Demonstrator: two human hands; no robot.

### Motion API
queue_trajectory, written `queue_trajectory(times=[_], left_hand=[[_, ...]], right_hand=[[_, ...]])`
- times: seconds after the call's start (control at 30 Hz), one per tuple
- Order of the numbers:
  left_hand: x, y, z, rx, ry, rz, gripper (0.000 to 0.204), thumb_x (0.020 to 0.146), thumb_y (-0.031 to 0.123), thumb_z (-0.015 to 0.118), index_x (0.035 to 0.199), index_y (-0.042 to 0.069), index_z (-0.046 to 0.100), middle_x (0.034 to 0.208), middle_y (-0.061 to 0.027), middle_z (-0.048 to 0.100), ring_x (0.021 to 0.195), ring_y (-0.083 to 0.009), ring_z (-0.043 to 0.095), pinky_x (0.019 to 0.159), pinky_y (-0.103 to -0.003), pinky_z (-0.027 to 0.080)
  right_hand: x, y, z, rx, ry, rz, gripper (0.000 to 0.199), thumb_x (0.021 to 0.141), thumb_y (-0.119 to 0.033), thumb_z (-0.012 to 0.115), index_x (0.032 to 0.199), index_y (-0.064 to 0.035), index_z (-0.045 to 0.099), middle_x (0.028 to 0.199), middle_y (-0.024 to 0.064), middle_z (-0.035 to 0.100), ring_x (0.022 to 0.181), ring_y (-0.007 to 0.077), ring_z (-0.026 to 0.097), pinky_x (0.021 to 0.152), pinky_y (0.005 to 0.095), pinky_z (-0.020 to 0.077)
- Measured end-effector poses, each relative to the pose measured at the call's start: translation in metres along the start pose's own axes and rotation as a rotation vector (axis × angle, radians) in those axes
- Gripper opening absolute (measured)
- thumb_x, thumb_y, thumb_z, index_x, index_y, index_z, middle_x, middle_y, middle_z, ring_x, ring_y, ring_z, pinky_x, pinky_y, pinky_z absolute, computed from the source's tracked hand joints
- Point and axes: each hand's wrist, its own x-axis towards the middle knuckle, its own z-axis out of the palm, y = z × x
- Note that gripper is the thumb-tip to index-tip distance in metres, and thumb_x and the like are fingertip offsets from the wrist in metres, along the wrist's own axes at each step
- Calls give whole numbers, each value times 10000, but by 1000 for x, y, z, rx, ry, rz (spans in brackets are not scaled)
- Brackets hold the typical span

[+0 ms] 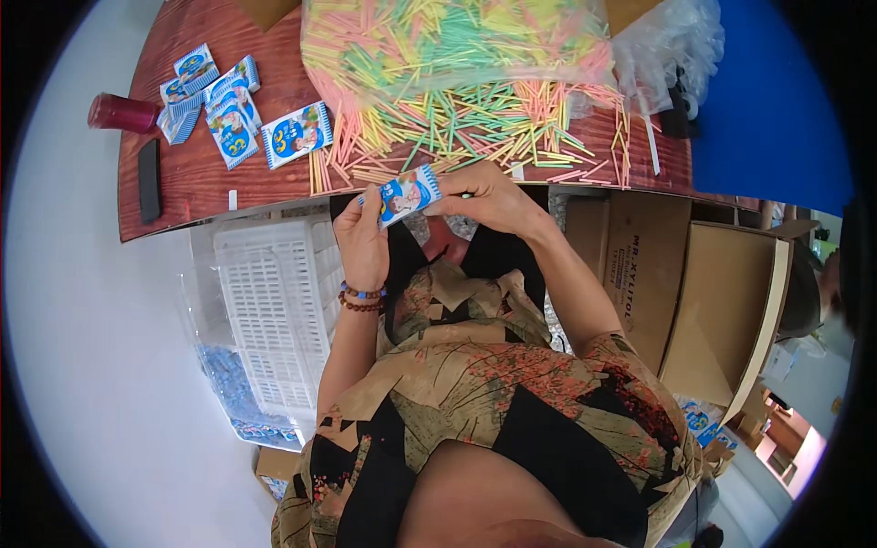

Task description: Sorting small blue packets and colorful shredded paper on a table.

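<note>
Blue-and-white packet (408, 194) pinched between both raised hands (364, 239) (484, 194).

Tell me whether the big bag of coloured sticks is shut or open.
Open: sticks spill from the clear bag across the wooden table, reaching toward both hands.

Reddish-brown wooden worktop (196, 173) above a pale, evenly lit floor (82, 347). White slatted plastic crate (274, 301) stands beneath it at left; open cardboard boxes (694, 292) at right; blue surface (776, 100) behind.
</note>
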Motion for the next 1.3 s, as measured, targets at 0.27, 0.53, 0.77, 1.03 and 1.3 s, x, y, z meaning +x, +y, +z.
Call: queue_trajectory(times=[0.27,0.53,0.77,1.03,1.3], left_hand=[[1,7,0,-3,93,-28,192,957,172,583,881,14,661,845,-22,670,733,-45,595,671,-211,466],[0,-1,10,1,108,-32,183,958,161,582,874,15,653,851,-21,667,733,-45,589,668,-214,460],[4,-7,-6,12,65,-25,182,960,186,574,971,26,659,940,-50,688,811,-107,644,673,-254,515],[3,-8,-9,-10,66,-32,173,958,180,577,956,30,663,918,-44,687,792,-101,640,660,-253,510],[2,-10,-17,2,118,-36,171,946,191,599,930,35,665,904,-39,687,785,-97,639,670,-262,514]], right_hand=[[-19,-14,-70,-827,530,101,198,923,-182,566,1047,-37,618,975,126,611,859,307,594,747,394,466],[13,15,-102,-1527,775,63,261,860,-309,625,991,-83,632,944,99,598,910,284,574,792,443,401],[44,27,-99,-1505,865,154,327,829,-343,641,988,-57,624,941,119,595,919,310,569,809,477,384],[49,27,-92,-1425,778,137,327,835,-267,614,1052,-25,577,1039,166,542,1013,349,498,844,502,367],[34,26,-88,-1340,685,-37,255,878,-179,585,1072,-16,562,1081,172,560,1073,338,488,921,513,310]])
